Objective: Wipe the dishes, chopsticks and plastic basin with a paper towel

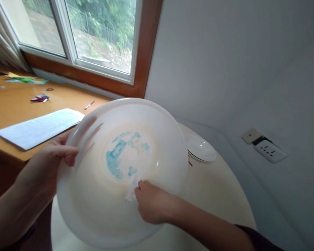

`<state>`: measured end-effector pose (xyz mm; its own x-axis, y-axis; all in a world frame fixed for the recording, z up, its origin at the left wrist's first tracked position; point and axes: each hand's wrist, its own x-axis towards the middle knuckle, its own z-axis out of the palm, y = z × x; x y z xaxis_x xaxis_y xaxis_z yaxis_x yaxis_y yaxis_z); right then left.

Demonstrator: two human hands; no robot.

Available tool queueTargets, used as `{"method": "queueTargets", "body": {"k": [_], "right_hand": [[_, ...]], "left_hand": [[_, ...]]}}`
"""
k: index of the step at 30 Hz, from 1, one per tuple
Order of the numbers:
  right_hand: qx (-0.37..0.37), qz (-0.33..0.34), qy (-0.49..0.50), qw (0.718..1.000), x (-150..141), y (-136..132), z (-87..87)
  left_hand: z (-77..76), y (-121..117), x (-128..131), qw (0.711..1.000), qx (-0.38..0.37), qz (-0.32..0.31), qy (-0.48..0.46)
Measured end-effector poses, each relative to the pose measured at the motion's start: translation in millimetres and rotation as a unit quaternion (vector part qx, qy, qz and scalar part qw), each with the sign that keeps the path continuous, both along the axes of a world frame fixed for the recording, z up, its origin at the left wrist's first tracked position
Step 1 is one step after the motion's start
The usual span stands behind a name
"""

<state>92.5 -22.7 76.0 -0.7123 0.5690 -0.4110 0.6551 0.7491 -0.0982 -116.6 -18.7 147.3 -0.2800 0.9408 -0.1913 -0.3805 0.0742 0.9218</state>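
A large white translucent plastic basin, with a faded blue print on its bottom, is held up and tilted so its inside faces me. My left hand grips its left rim, thumb on the inner side; the other fingers show dimly through the wall. Inside the basin, low and right of the print, my right hand is closed on a thin white tissue that touches the inner surface. The tissue is partly covered by the fingers.
Beneath the basin is a round cream table bearing white plates. A wooden desk at left holds papers, a pen and small items. A wall socket is at right, a window behind.
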Motion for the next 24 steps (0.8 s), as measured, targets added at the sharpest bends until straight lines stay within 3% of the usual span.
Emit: {"method": "queueTargets", "body": {"k": [3,5,7,8,11,14,16,17,18,19,21,23,24], "right_hand": [[-0.117,-0.037,0.187,0.975,-27,-2,4.5],[-0.163,-0.102,0.315,0.929,-50,6,6.0],[-0.186,-0.153,0.443,0.863,-73,21,6.8],[-0.190,-0.191,0.515,0.813,-84,31,7.9],[-0.219,-0.307,0.687,0.621,-101,67,16.2],[-0.197,-0.388,0.796,0.421,-93,102,28.5],[-0.190,-0.393,0.834,0.337,-82,116,33.4],[-0.179,-0.391,0.844,0.321,-77,118,33.8],[-0.162,-0.388,0.846,0.327,-75,117,32.6],[-0.145,-0.380,0.840,0.358,-74,113,29.8],[-0.116,-0.332,0.801,0.485,-78,95,20.0],[-0.076,-0.217,0.725,0.649,-85,73,7.2],[-0.019,-0.147,0.688,0.710,-88,63,0.9]], "left_hand": [[-2.8,0,5,1.000,-0.011,-0.018,-0.011],[-3.4,-3,9,0.999,-0.002,-0.032,-0.027],[-3.4,-6,12,0.997,0.000,-0.057,-0.044],[-3.3,-7,12,0.996,-0.005,-0.070,-0.048],[-2.5,-11,13,0.995,-0.020,-0.086,-0.040],[-0.9,-15,13,0.997,-0.025,-0.075,-0.026],[0.2,-17,14,0.997,-0.029,-0.068,-0.029],[0.6,-17,15,0.997,-0.030,-0.066,-0.032],[0.8,-18,16,0.997,-0.030,-0.066,-0.037],[0.8,-18,17,0.996,-0.029,-0.070,-0.045],[0.0,-18,19,0.994,-0.025,-0.084,-0.058],[-1.8,-18,18,0.992,-0.024,-0.101,-0.069],[-2.9,-18,18,0.991,-0.025,-0.107,-0.076]]}}
